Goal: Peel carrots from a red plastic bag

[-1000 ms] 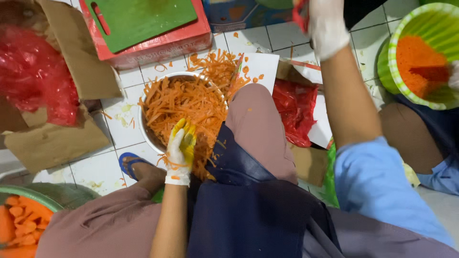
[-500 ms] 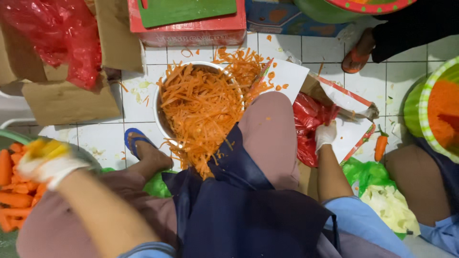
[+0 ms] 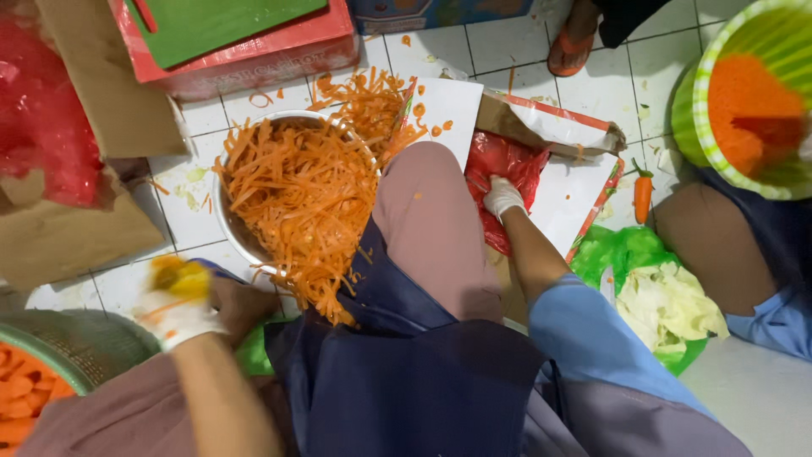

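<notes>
**Heaped shreds ready to slide off the bowl**

The metal bowl (image 3: 233, 222) on the tiled floor (image 3: 499, 38) is piled past its rim with shredded carrot (image 3: 296, 199), and a tongue of shreds already hangs over the near edge onto the dark apron (image 3: 406, 372). Any nudge from the knee just beside it would likely send more onto the floor, where loose strands already lie.

The red plastic bag (image 3: 507, 173) rests on a white board by the knee. The right hand (image 3: 502, 197), gloved, presses down on it with fingers curled; whether the grip has actually closed on the plastic I cannot tell. A tug here could drag the board and scatter the shreds on it.

The left hand (image 3: 176, 303), blurred and gloved, appears closed around something yellow, beside the green colander (image 3: 76, 347) of carrot pieces; a slippery glove could drop it.
</notes>
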